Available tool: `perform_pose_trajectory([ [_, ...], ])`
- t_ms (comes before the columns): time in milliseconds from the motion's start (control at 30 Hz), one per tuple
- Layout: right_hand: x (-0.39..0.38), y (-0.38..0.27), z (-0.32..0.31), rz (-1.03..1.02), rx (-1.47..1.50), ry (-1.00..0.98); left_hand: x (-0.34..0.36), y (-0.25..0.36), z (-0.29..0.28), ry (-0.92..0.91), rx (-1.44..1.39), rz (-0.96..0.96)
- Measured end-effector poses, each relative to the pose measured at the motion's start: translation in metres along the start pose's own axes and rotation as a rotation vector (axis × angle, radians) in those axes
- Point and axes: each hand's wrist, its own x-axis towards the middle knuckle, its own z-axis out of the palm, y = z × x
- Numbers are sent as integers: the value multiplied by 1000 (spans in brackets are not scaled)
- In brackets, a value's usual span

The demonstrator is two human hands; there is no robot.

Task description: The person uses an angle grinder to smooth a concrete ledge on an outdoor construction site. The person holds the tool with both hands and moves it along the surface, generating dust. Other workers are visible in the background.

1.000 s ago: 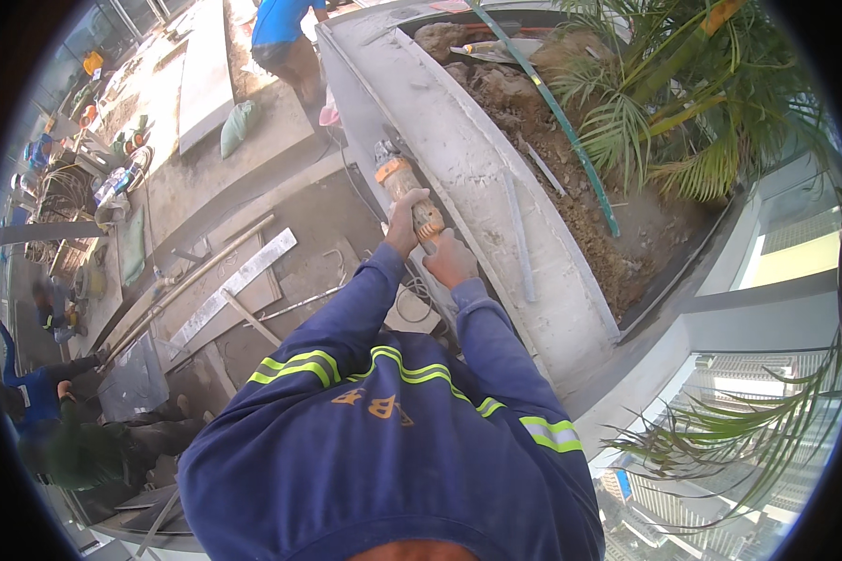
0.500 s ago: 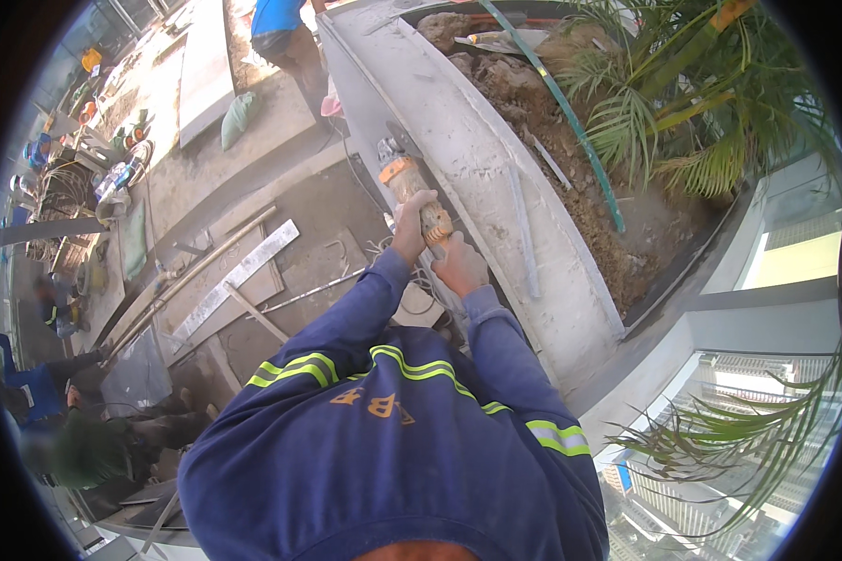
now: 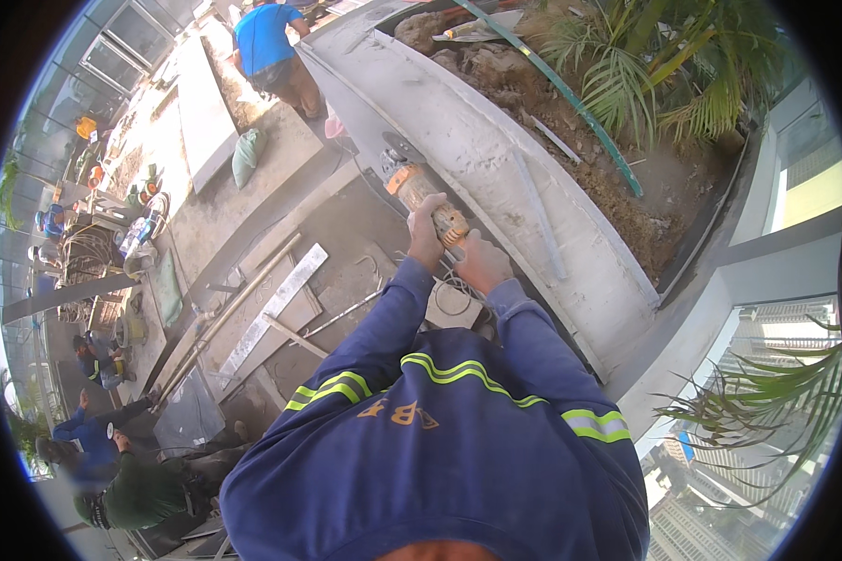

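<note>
Angle grinder [image 3: 415,190], dusty and orange-collared, sits in both hands along the near side of a pale concrete planter wall [image 3: 482,150], its dark disc [image 3: 401,145] pointing away from the wearer; whether the disc touches the wall cannot be told. The left hand [image 3: 425,234] is wrapped around the middle of the body, while the right hand [image 3: 484,264] grips the rear end, just beside it. A narrow grey strip [image 3: 541,217] lies on the wall top. Beyond it, a green bar [image 3: 585,114] slants over brown soil [image 3: 505,79] near a palm [image 3: 702,79]. To the left, a whitish board [image 3: 273,310] lies on the ground, and farther off a person in a blue shirt [image 3: 264,39] bends near a pale green sack [image 3: 247,157].
</note>
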Motion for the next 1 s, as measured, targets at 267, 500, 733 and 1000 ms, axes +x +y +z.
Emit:
perform_pose_trajectory([
  [267,13,2,7,-15,-9,42,11,3,3,-51,-14,7],
  [500,9,2,8,4,8,12,6,4,-1,-43,4,-12],
  [733,-3,4,3,-8,16,26,1,-3,0,-41,-1,26],
  [1000,14,2,7,-11,16,14,17,4,3,-65,-7,-3],
])
